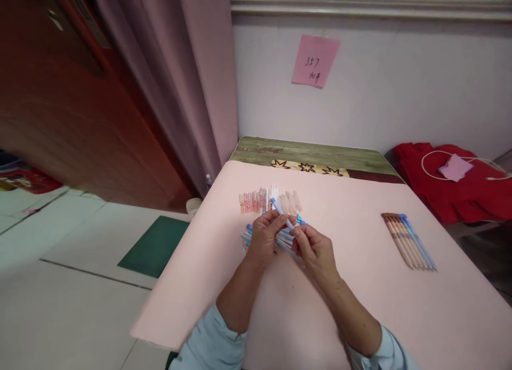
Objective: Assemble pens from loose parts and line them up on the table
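Between both hands is a pale blue pen [281, 210] with a darker blue end, tilted up and to the left. My left hand [265, 234] pinches it near the middle, while the fingers of my right hand [316, 248] grip its lower end. Beneath the hands lie several blue and white pen parts [285, 240], partly hidden by the fingers. Just beyond, a row of pinkish, patterned tubes [252, 200] sits beside thin white sticks [274, 191] and some pale pink pieces [290, 201].
Several pens [408, 242], beige with brown ends and blue, lie side by side on the right of the pink-covered table [400, 316]. A red cloth [428, 194] with a white cable is beyond the right edge. A pink note [316, 61] hangs on the wall.
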`<act>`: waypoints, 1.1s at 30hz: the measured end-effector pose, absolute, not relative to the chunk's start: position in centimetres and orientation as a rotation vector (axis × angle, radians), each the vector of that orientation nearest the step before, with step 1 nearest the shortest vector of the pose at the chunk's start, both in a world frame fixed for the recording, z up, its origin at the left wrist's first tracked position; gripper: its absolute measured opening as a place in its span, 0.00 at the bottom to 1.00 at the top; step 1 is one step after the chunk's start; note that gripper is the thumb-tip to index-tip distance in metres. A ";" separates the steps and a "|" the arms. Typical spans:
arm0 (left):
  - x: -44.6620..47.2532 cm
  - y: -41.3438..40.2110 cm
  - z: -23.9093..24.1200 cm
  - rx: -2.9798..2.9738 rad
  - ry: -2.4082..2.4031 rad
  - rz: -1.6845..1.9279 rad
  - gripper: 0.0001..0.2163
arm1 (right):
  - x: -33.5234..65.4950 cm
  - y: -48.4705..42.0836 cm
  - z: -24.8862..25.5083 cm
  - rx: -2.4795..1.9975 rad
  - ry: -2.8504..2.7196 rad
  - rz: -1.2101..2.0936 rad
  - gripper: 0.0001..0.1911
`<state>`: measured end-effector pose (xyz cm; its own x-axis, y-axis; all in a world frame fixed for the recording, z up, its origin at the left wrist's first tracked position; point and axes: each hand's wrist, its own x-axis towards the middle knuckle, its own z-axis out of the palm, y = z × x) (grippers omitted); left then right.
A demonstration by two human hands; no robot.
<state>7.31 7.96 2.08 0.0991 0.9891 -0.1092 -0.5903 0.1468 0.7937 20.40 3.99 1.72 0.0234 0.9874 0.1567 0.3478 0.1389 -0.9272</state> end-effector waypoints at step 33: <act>2.7 10.0 2.7 0.841 1.212 1.708 0.09 | 22.0 5.3 3.0 -1.163 -0.932 1.125 0.16</act>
